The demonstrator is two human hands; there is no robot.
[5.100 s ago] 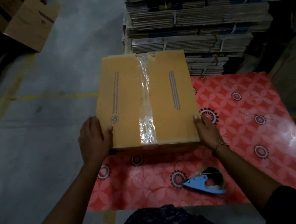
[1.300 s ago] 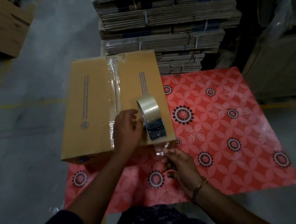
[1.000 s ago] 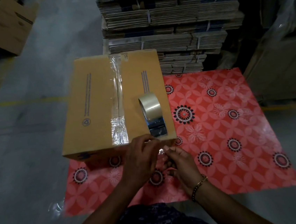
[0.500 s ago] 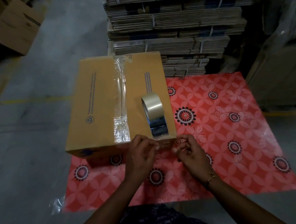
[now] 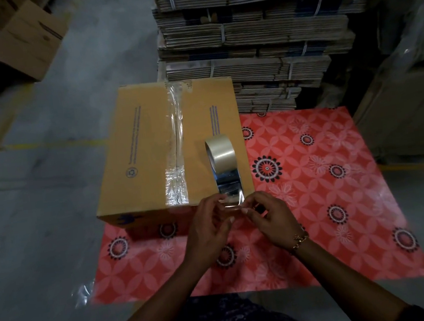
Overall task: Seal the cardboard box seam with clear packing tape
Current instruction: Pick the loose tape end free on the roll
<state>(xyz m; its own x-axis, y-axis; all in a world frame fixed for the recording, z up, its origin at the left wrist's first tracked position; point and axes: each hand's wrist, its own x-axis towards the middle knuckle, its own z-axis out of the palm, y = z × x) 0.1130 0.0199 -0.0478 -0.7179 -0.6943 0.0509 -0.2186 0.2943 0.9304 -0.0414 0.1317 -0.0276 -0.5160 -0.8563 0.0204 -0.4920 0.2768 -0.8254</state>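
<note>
A closed cardboard box [image 5: 139,152] stands on a red flowered mat [image 5: 326,187]. Clear tape [image 5: 176,143] runs along its centre seam, crinkled near the front edge. A roll of clear packing tape [image 5: 220,151] stands on edge on the box's right flap, with a shiny strip [image 5: 229,184] pulled from it toward the near edge. My left hand [image 5: 207,228] and my right hand [image 5: 269,217] meet just in front of the box. Both pinch the free end of that strip between thumb and fingers.
Bundled stacks of flattened cartons [image 5: 258,37] rise right behind the box. Another carton [image 5: 25,41] sits at the far left on the grey concrete floor. Wrapped goods [image 5: 407,87] stand on the right. A bit of clear plastic [image 5: 82,294] pokes out at the mat's left corner.
The roll was set on the box. My left hand let go of it and joined my right hand at the strip's free end. The blue dispenser seen five seconds ago is out of view.
</note>
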